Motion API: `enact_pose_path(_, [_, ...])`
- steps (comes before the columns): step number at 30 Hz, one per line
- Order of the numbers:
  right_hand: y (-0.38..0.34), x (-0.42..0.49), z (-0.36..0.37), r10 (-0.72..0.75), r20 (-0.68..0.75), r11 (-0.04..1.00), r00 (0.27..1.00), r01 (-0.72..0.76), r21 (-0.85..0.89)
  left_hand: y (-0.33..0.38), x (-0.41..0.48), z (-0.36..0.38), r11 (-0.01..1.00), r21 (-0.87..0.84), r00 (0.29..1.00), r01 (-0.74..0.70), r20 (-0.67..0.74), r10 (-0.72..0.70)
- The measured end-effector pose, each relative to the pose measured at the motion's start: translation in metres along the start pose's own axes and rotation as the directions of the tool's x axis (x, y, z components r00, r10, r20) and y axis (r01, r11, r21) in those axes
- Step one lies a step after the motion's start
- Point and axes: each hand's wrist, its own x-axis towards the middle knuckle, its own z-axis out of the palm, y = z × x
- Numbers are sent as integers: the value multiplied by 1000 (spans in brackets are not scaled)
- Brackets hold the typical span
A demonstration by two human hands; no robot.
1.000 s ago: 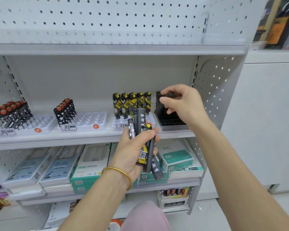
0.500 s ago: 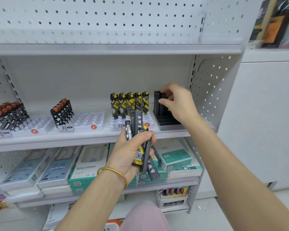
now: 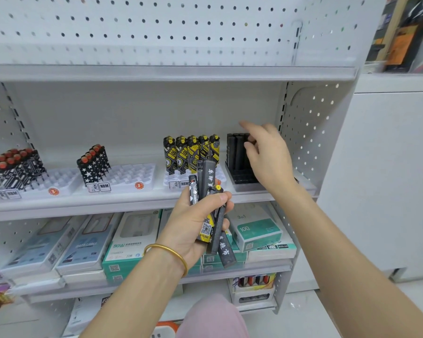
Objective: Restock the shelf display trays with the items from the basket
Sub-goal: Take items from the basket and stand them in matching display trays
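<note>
My left hand (image 3: 191,223) clutches a fanned bundle of items (image 3: 207,178) before the shelf. My right hand (image 3: 269,157), fingers loose and empty, hovers at the black sticks (image 3: 236,152) standing in the black tray (image 3: 242,182). A careless brush could topple them; the bundle may slip.

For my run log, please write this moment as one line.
left hand: grips mixed items | right hand: open, beside black items in dark tray
</note>
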Motion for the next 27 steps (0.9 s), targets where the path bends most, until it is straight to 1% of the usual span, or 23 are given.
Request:
enact_pose_path(1, [-6,-3,-5,17,-29,996,999,-14,91,0,0,0,1000,9,1000,0,0,0])
enact_pose_path(2, [-15,-5,-10,47,-17,976,999,-42,215,-1,1,0,1000,21,1000,0,-4,0])
enact_pose_path(3, [-24,-8,-16,81,60,933,995,-97,346,-1,2,0,1000,31,1000,0,-12,1])
enact_pose_path(4, [-33,-11,-21,104,184,884,977,-175,433,-2,2,0,999,38,1000,-2,-21,2])
enact_pose_path(5, [-41,-13,-25,105,316,859,943,-246,448,-2,3,0,999,40,1000,-4,-27,5])
enact_pose_path(6, [-45,-15,-26,94,429,857,898,-292,425,-2,3,1,999,41,1000,-7,-27,8])
enact_pose_path(7, [-47,-16,-26,78,497,859,864,-311,406,-2,3,2,999,39,1000,-9,-24,10])
enact_pose_path(8, [-48,-16,-25,67,522,858,851,-316,405,-2,3,2,999,33,1000,-10,-20,11])
enact_pose_path(11, [-45,-15,-24,81,487,817,870,-338,467,-2,2,2,1000,6,1000,-1,-5,1])
enact_pose_path(13, [-43,-14,-23,113,457,769,882,-369,522,-2,1,2,1000,-3,1000,4,11,-4])
enact_pose_path(18, [-36,-19,-19,233,437,578,869,-485,656,4,2,1,998,-67,1000,-15,14,15])
enact_pose_path(20, [-32,-21,-22,292,422,476,858,-513,714,6,3,-1,996,-87,1000,-7,3,8])
enact_pose_path(22, [-27,-23,-25,313,427,408,848,-526,746,7,4,-3,996,-89,1000,-4,-11,3])
enact_pose_path(25, [-22,-29,-27,285,471,375,835,-549,747,9,4,-4,996,-86,999,-23,-36,20])
enact_pose_path(27, [-19,-33,-29,227,509,415,830,-556,720,10,5,-4,994,-100,998,-41,-53,36])
